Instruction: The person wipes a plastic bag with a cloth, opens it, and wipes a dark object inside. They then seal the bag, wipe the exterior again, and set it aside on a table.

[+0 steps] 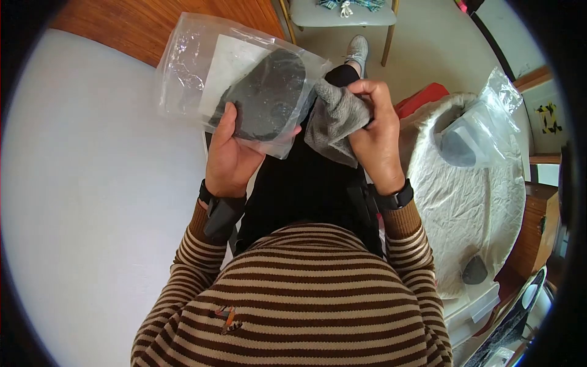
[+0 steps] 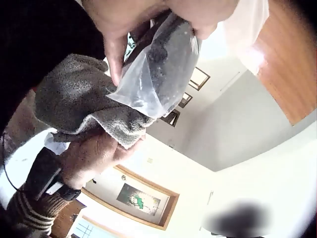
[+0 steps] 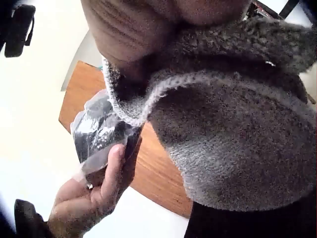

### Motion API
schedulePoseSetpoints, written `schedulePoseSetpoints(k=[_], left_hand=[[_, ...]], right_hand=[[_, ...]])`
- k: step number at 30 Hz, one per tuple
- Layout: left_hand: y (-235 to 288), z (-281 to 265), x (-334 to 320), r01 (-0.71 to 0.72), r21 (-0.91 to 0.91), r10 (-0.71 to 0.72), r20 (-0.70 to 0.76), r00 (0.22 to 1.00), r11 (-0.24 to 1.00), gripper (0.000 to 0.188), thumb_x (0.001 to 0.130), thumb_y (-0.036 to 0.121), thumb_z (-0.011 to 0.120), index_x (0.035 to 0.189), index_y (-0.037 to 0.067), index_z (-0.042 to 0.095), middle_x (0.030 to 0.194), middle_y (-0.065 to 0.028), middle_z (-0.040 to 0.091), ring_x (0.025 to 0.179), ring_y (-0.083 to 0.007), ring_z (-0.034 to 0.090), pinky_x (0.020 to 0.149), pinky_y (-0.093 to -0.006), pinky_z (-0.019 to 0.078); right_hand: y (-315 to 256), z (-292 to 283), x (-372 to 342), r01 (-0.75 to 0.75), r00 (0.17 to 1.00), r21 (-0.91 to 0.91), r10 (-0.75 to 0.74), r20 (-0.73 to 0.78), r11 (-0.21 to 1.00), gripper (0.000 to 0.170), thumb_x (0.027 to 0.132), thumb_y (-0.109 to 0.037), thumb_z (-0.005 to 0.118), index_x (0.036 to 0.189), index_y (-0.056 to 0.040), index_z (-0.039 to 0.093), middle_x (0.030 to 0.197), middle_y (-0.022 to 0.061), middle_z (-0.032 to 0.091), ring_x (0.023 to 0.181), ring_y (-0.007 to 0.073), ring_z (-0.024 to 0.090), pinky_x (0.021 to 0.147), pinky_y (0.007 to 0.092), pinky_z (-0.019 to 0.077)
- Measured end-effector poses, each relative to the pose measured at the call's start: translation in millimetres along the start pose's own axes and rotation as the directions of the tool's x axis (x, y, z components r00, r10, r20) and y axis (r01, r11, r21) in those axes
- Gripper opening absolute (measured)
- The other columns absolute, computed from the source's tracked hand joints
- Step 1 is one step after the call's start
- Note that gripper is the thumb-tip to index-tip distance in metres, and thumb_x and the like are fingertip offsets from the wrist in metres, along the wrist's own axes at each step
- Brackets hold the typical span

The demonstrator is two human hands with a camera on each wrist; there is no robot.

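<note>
Over my lap, my left hand [image 1: 233,162] holds a clear plastic bag [image 1: 183,73], thumb on its front and fingers behind. Inside the bag lie a flat, rounded dark grey slab [image 1: 275,92] and a white card [image 1: 229,64]. The same bagged slab [image 2: 171,59] shows close up in the left wrist view, one loose corner of plastic hanging down. My right hand [image 1: 380,137] grips a bunched grey fleecy cloth [image 1: 335,125] just right of the bag, the cloth's edge overlapping the plastic. In the right wrist view the cloth [image 3: 237,139] hides most of the fingers.
A white tabletop [image 1: 92,183] fills the left side. At right, a cream cloth-covered seat [image 1: 452,214] bears another clear bag [image 1: 498,116] with a dark piece, plus a loose dark grey piece [image 1: 474,270]. A chair [image 1: 342,17] stands ahead, near a wooden panel [image 1: 116,27].
</note>
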State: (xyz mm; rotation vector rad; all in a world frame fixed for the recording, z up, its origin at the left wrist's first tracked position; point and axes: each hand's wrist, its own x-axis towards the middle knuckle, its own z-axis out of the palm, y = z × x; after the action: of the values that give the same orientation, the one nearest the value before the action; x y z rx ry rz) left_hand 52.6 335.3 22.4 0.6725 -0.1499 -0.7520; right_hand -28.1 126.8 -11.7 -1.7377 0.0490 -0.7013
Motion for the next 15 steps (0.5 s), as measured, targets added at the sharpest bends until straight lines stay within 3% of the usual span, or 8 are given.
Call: schedulePoseSetpoints(k=[5,10,13,15], left_hand=[[-4,-1,1,0.039,0.008,-0.039,-0.018,0.999,0.999,0.054,0.105,0.039,0.035,0.144,0.002,0.035,0.143,-0.0148,0.048,0.129,-0.0314,0.049,0.105,-0.054,0.0414],[-1,-9,1,-0.022,0.045,0.025,-0.064,0.998,0.999,0.051,0.105,0.036,0.037,0.144,0.003,0.035,0.142,-0.0136,0.049,0.128,-0.0295,0.05,0.107,-0.0514,0.0405],[-7,-15,-3,-0.024,0.098,0.034,-0.098,0.995,0.995,0.048,0.105,0.032,0.039,0.144,0.003,0.036,0.141,-0.0122,0.05,0.128,-0.0277,0.05,0.108,-0.0483,0.0399],[-13,-8,-6,-0.044,0.129,0.058,-0.105,0.993,0.991,0.048,0.105,0.031,0.039,0.144,0.003,0.036,0.141,-0.0119,0.05,0.128,-0.0274,0.05,0.108,-0.0476,0.0397]], right_hand=[[-8,12,-5,0.247,0.968,-0.217,-0.232,0.092,0.944,0.043,0.077,0.015,0.056,0.118,-0.0008,0.054,0.106,0.0126,0.059,0.1,0.0236,0.061,0.094,0.0292,0.0447],[-20,27,-14,0.162,0.987,-0.142,-0.158,0.033,0.977,0.044,0.079,0.013,0.056,0.119,-0.0034,0.055,0.101,0.0146,0.058,0.097,0.0278,0.062,0.09,0.0299,0.046],[4,20,-12,0.124,0.992,-0.15,-0.121,0.029,0.981,0.053,0.068,0.014,0.057,0.118,-0.004,0.056,0.101,0.015,0.061,0.092,0.0337,0.063,0.086,0.0329,0.0496],[15,10,-4,0.085,0.995,-0.08,-0.081,0.058,0.993,0.052,0.069,0.014,0.057,0.118,-0.0038,0.056,0.102,0.0152,0.061,0.091,0.0337,0.063,0.085,0.0326,0.0497]])
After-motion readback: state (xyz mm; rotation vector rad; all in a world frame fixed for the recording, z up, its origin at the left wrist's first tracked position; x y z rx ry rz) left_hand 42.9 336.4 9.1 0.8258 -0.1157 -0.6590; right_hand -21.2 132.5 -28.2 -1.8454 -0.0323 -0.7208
